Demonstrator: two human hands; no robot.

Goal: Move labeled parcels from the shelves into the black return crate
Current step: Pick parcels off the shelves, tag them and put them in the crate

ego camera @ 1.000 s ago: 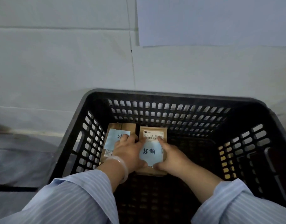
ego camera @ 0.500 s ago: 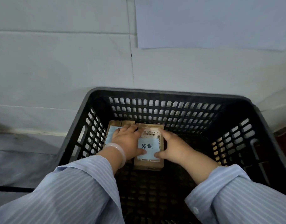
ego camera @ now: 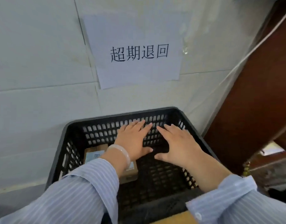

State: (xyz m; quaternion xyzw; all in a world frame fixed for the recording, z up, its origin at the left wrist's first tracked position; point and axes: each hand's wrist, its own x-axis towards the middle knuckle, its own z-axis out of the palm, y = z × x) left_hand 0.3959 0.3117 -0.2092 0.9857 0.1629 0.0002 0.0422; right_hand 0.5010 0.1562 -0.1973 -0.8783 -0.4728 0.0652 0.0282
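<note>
white wall (ego camera: 35,65), paper sign (ego camera: 135,73), brown wood (ego camera: 255,101)

A parcel room, a black crate (ego camera: 100,134) with brown boxes (ego camera: 97,148) inside — blue labels (ego camera: 93,156) on them, a paper sign (ego camera: 135,52) with big words on the white wall (ego camera: 33,62)

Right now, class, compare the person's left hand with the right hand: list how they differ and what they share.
The left hand has a pale bangle at its wrist; the right hand has none. The left wrist also hides part of a parcel in the black crate; the right wrist hides only bare crate. Both are open, fingers straight, holding nothing.
</note>
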